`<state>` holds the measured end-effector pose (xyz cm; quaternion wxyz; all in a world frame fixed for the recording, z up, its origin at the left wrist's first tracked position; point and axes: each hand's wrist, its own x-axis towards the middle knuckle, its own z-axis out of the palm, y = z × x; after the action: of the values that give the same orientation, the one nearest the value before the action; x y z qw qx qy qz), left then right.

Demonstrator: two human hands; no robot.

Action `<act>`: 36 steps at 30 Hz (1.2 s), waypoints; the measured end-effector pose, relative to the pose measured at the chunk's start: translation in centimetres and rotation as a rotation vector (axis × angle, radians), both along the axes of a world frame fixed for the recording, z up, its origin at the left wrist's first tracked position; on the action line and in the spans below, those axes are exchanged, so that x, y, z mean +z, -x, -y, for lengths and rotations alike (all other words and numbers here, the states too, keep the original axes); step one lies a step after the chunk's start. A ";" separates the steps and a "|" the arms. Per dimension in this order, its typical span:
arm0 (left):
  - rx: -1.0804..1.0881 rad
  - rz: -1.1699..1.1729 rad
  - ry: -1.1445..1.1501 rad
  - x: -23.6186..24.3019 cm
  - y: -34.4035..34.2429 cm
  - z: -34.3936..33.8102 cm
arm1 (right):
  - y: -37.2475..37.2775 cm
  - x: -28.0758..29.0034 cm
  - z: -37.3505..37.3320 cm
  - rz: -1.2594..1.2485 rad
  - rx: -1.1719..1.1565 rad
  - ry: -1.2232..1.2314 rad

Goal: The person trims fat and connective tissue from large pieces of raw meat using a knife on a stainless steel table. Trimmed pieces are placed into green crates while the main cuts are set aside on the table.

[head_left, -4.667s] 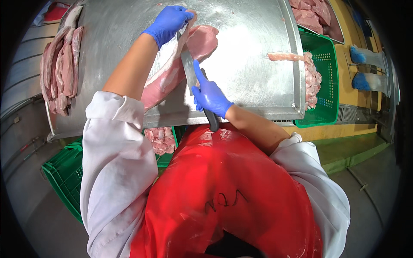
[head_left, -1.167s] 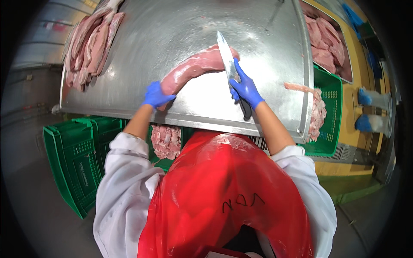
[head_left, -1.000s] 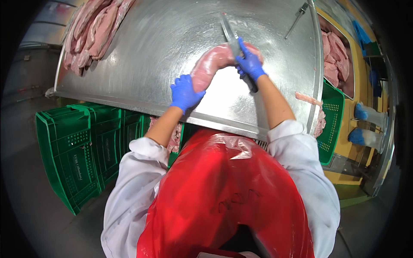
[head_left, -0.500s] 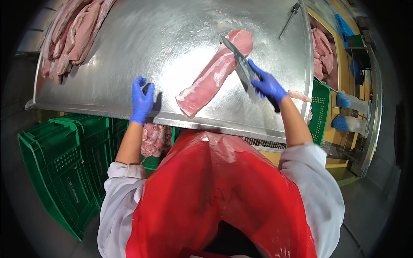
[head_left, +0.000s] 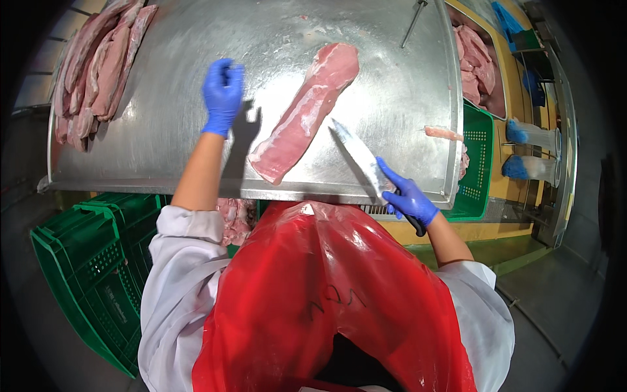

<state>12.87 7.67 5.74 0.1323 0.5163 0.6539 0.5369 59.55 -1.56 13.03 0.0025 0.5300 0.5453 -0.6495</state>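
Observation:
A long strip of boneless pork loin (head_left: 312,108), pale pink with whitish patches of membrane, lies slantwise on the steel table (head_left: 170,140). My right hand (head_left: 410,201), in a blue glove, grips a large knife (head_left: 358,155) by its black handle near the table's front edge. The blade points up and left, its tip just right of the meat and apart from it. My left hand (head_left: 223,95), gloved in blue too, hovers over the table left of the loin. Its fingers are loosely curled and hold nothing.
Several loins (head_left: 101,75) are heaped at the far left. A thin steel rod (head_left: 411,26) and a small meat scrap (head_left: 444,133) lie toward the right edge. Beyond it are a tray of meat (head_left: 475,65) and a green crate (head_left: 482,157). More green crates (head_left: 98,261) stand lower left.
The knife has come off the loin's far end and down right toward me with my right hand. My left hand has moved farther away from me over the table. The loin looks uncut.

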 end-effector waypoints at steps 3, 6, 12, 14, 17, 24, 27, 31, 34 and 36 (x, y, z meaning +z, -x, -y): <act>-0.250 -0.125 0.260 1.8 -10.9 -0.9 | -1.5 -0.6 -2.4 -0.058 -0.181 -0.190; -0.348 -0.483 0.617 0.0 -15.3 -3.7 | 1.4 -2.1 -7.0 -0.166 -0.347 -0.329; -0.198 -0.175 0.695 -3.0 -11.3 -5.5 | 11.3 -6.6 -11.6 -0.306 -0.427 -0.265; -0.197 0.031 0.653 -4.0 -10.7 -5.3 | 14.2 -7.3 -13.7 -0.248 -0.279 -0.260; -0.213 -0.089 0.619 -4.3 -11.0 -5.4 | 16.0 -7.2 -15.3 -0.095 0.011 -0.286; -0.296 0.029 0.553 -0.8 -9.7 -6.1 | 9.9 -2.4 -10.9 -0.057 0.296 -0.165; -0.374 0.095 0.573 0.9 -10.5 -6.3 | 14.2 -5.0 -13.6 -0.116 0.246 -0.201; -0.296 0.238 0.561 1.1 -8.4 -5.3 | 14.9 -3.3 -11.1 -0.021 0.370 -0.155; -0.333 0.368 0.509 3.0 -6.9 -4.8 | 11.2 -1.9 -7.8 -0.086 0.366 -0.065; -0.355 0.423 0.500 5.0 -7.3 -3.6 | 12.5 -0.8 -7.4 -0.004 0.346 -0.091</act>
<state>20.15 11.25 10.75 0.4775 0.4513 0.6233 0.4241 47.09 5.80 12.21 0.0890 0.4266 0.6571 -0.6151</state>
